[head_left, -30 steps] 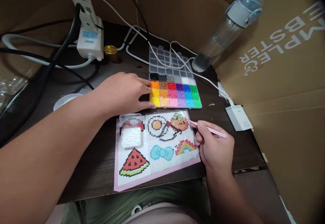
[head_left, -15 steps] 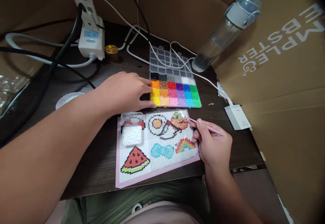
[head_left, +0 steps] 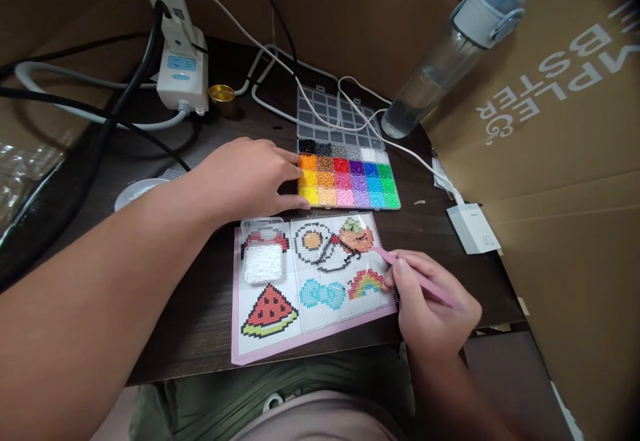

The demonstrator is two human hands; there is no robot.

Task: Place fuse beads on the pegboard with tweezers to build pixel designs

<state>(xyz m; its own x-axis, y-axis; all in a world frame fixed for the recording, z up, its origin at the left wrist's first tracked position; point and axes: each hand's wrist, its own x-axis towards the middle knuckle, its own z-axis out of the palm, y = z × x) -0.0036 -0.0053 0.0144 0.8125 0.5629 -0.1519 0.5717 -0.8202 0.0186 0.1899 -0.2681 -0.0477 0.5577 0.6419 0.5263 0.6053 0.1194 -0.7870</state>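
Pink tweezers [head_left: 425, 280] are held in my right hand [head_left: 433, 301], their tips over the right edge of a clear pegboard [head_left: 325, 321]. Whether a bead is between the tips is too small to tell. Under the board lies a pattern sheet [head_left: 267, 348] with a watermelon, egg, bow and rainbow. My left hand [head_left: 255, 178] touches the left edge of an open bead box [head_left: 360, 184] with its fingers apart, holding nothing. A small clear box of white beads [head_left: 263, 263] stands on the sheet's upper left.
A power strip [head_left: 183, 71] with cables and a gold cup [head_left: 222, 94] are at the back left. A water bottle [head_left: 445, 61] leans at the back right, near a white charger [head_left: 473, 228]. Behind my left forearm is a white dish [head_left: 137, 191].
My right hand has moved right and slightly down, and the tweezers now slant more steeply. The camera view has shifted slightly. My left hand stays at the bead box.
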